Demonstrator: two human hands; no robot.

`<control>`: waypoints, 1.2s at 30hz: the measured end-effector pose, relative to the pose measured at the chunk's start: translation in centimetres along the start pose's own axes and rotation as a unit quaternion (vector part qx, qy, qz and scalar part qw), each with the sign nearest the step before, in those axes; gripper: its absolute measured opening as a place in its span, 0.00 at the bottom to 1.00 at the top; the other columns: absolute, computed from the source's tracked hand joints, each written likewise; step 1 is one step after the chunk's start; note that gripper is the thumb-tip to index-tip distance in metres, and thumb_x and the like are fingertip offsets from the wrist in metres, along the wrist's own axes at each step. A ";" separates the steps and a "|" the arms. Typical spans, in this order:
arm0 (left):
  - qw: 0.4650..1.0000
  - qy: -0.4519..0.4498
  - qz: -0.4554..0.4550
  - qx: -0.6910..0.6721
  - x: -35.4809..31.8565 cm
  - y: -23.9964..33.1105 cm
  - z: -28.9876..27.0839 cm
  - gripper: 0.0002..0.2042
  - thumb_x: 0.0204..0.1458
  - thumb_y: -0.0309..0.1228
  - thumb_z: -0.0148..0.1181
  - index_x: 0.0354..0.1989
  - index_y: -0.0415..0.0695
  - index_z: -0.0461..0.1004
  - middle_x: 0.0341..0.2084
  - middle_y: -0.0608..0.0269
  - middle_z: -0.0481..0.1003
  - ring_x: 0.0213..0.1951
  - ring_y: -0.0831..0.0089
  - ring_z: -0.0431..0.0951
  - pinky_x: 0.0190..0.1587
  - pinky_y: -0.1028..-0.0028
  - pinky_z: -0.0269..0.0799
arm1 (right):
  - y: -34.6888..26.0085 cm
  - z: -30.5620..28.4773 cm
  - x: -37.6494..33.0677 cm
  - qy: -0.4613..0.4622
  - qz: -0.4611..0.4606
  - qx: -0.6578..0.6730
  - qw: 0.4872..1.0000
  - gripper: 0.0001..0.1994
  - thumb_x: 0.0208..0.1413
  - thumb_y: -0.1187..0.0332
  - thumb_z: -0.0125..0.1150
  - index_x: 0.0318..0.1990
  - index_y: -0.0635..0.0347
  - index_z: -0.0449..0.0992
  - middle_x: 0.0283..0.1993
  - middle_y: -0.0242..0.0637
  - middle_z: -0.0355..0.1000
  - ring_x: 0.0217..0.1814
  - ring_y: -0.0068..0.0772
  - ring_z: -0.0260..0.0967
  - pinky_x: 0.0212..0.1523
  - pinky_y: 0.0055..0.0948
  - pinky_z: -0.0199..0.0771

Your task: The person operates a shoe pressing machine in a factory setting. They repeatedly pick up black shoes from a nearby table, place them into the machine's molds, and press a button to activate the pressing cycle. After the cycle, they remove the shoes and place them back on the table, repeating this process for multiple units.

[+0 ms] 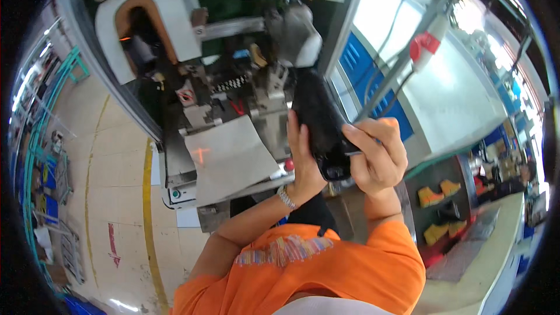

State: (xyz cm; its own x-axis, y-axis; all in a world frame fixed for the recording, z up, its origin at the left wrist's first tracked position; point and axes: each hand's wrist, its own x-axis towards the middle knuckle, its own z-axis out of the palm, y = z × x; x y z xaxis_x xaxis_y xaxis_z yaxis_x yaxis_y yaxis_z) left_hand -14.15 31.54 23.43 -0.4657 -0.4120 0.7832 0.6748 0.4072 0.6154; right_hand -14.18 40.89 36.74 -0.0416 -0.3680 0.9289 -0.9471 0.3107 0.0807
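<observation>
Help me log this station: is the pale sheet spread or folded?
Spread: the pale sheet shows one broad face and its outer edges, with no visible fold.

Prohibition sign on machine, arrow on floor

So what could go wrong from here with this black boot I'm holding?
The black boot has its far end right by the grey rounded machine part; if that moved, fingers might get pinched.

The left hand is close to a red knob, which it could bump by accident.

The right hand grips only the near end, so the boot might twist if the left hand slips.
</observation>
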 end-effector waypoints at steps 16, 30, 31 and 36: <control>0.564 -0.118 -0.619 -0.534 -6.8 -1.7 4.8 0.19 0.50 0.40 0.49 0.47 0.42 0.64 0.44 0.60 0.68 0.47 0.68 0.67 0.50 0.66 0.62 | -1.5 -7.3 -19.9 -0.063 0.667 0.388 0.633 0.26 0.44 0.70 0.62 0.52 0.67 0.59 0.48 0.33 0.64 0.49 0.21 0.59 0.51 0.24 0.59; 0.376 -0.214 -0.852 -0.294 -14.0 -9.2 -0.2 0.13 0.49 0.33 0.47 0.42 0.45 0.65 0.49 0.57 0.64 0.54 0.64 0.60 0.54 0.46 0.51 | 13.3 -29.0 -36.2 0.029 0.760 -0.234 0.606 0.09 0.39 0.68 0.61 0.25 0.64 0.72 0.19 0.32 0.67 0.21 0.22 0.63 0.19 0.23 0.63; 0.393 -0.226 -0.836 -0.309 -13.0 -9.5 -0.1 0.13 0.51 0.32 0.46 0.46 0.47 0.63 0.50 0.62 0.63 0.54 0.67 0.60 0.53 0.48 0.53 | 15.9 -31.3 -35.3 0.135 0.750 -0.161 0.627 0.15 0.40 0.61 0.63 0.30 0.63 0.71 0.21 0.35 0.66 0.21 0.26 0.65 0.19 0.25 0.65; 0.436 -0.218 -0.811 -0.323 -9.7 -8.5 -0.5 0.11 0.53 0.35 0.43 0.41 0.48 0.67 0.46 0.64 0.67 0.52 0.70 0.62 0.54 0.49 0.52 | 25.4 -35.7 -37.9 0.343 0.840 -0.120 0.403 0.33 0.41 0.43 0.58 0.47 0.61 0.61 0.40 0.47 0.66 0.38 0.39 0.68 0.32 0.33 0.71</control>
State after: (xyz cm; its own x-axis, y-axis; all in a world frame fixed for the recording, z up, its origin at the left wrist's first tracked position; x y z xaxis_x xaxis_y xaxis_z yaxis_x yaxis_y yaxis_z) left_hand -15.05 31.67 10.55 -0.5990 0.5215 -0.6076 -0.7910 -0.5037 0.3474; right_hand -25.25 94.05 16.47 -0.3839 0.8417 -0.3796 0.2961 -0.2771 -0.9141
